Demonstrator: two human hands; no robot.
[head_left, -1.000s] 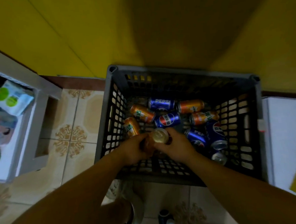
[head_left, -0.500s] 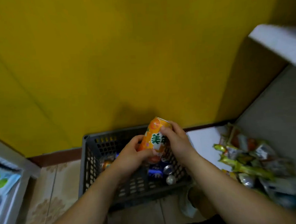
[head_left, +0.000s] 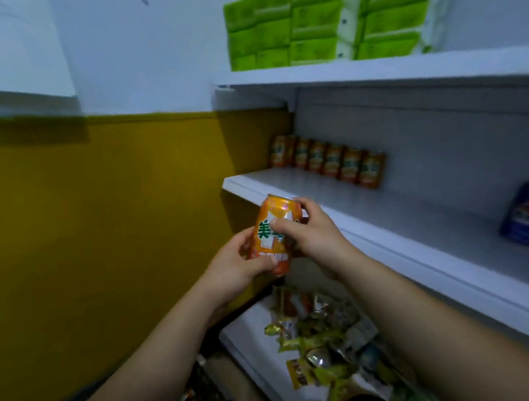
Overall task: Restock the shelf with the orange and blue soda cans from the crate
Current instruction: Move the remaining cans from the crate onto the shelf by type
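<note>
Both hands, left (head_left: 239, 264) and right (head_left: 309, 231), grip the can (head_left: 271, 231) near the shelf (head_left: 383, 217) edge; careless placing could topple the row (head_left: 329, 161).

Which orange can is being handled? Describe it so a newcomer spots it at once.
Start at the white middle shelf, its row of orange cans against the back wall. Off its left front corner, the left hand and right hand hold one more orange can. Unlike the row, it is in hand, not on the shelf.
</note>
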